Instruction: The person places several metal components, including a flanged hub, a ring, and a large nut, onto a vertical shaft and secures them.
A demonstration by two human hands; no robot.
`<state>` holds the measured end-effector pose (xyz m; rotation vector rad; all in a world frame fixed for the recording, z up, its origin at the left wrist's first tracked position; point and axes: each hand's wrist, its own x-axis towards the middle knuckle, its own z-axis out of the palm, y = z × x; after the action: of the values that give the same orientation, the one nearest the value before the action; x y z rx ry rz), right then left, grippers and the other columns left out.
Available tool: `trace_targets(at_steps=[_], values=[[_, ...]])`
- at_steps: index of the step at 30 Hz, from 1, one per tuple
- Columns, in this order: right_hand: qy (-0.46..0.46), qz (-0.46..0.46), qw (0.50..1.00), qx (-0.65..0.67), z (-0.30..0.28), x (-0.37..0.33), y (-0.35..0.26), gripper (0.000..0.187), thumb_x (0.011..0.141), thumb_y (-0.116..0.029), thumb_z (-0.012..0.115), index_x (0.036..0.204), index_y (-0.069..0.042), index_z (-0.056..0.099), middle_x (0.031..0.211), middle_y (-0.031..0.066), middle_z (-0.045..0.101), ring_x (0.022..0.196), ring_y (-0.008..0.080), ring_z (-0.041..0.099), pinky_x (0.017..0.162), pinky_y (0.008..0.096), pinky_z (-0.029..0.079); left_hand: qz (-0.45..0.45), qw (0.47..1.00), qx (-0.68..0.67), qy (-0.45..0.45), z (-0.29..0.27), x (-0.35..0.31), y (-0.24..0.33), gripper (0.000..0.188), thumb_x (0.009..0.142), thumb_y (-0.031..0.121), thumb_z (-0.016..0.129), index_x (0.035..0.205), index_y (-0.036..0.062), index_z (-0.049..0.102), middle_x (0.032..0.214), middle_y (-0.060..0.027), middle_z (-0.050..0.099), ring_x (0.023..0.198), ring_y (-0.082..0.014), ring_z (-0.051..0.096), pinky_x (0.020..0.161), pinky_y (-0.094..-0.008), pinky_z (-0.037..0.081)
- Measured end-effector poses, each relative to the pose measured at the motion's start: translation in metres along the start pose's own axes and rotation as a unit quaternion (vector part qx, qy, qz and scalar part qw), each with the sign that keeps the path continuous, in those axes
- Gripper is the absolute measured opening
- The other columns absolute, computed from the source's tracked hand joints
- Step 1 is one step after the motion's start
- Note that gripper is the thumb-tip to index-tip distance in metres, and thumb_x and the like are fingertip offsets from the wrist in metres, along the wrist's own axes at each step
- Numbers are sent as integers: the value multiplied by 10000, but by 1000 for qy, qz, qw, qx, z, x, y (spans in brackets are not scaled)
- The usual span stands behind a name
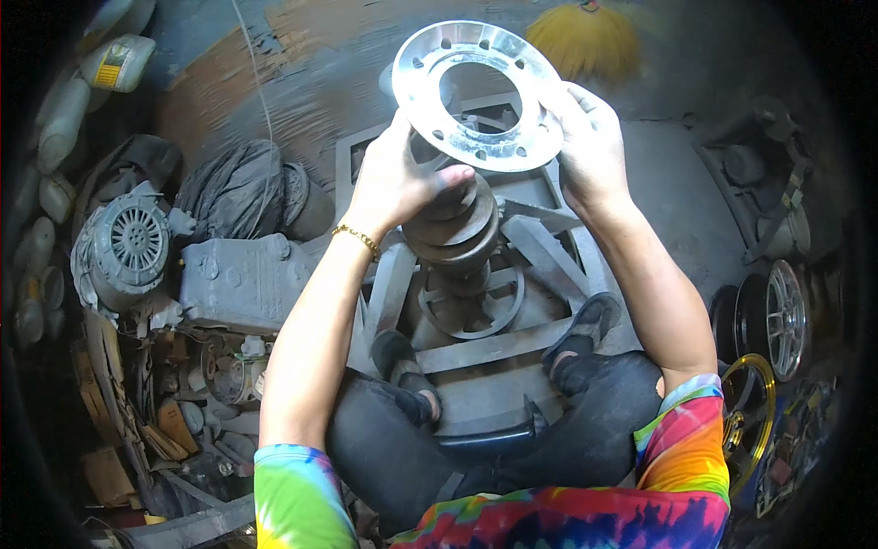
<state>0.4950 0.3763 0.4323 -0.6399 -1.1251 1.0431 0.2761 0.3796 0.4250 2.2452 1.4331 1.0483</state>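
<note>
Between my two hands I hold up a shiny silver metal ring plate [421, 101], flat and round, with a large centre hole and several small holes around it. My left hand [398, 178] grips its lower left edge, thumb stretched along the underside. At the right edge my right hand [590, 142] is closed on the rim, fingers behind it. Below the plate stands a spindle with stacked round discs [457, 224], partly hidden by the plate and my left hand. It is set in a grey metal frame [393, 284] in front of my feet.
Grey motors [133, 242] and a dusty metal housing [242, 284] stand at the left, above scrap and cardboard [110, 476]. Plastic jugs [119, 64] line the far left. A yellow broom [585, 41] lies at the back. Wheel rims [784, 320] stand at the right.
</note>
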Motion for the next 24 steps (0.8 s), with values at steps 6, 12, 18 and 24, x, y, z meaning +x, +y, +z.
trace_targets(at_steps=[6, 12, 18, 24], values=[[24, 62, 998, 7, 11, 6, 15, 233, 932, -233, 606, 860, -15, 644, 681, 9, 594, 539, 56, 522, 453, 215, 381, -3, 999, -9, -51, 0, -1, -9, 847, 623, 292, 896, 1304, 22, 472, 1160, -176, 639, 1092, -295, 620, 962, -388, 480], [-31, 130, 990, -46, 21, 18, 29, 225, 881, -223, 637, 897, -1, 669, 679, 29, 603, 486, 66, 501, 421, 212, 368, -93, 864, -466, -168, -39, -9, -39, 1167, 500, 105, 932, 1472, 17, 293, 1454, -99, 409, 1357, -210, 358, 1127, -349, 319], [-48, 135, 981, -129, 30, 26, 47, 252, 863, -225, 648, 940, 15, 657, 689, 33, 601, 500, 77, 511, 426, 234, 382, -197, 789, -568, -128, -50, -8, -63, 669, 816, 439, 746, 1247, -34, 549, 1166, -84, 625, 1070, -152, 589, 948, -306, 463], [-86, 213, 965, -129, 27, 22, 41, 284, 883, -311, 643, 897, -28, 655, 655, 17, 579, 493, 74, 497, 435, 216, 371, -263, 813, -519, -30, -31, -7, -54, 195, 860, 124, 701, 979, -24, 653, 904, -74, 684, 802, -130, 650, 729, -264, 520]])
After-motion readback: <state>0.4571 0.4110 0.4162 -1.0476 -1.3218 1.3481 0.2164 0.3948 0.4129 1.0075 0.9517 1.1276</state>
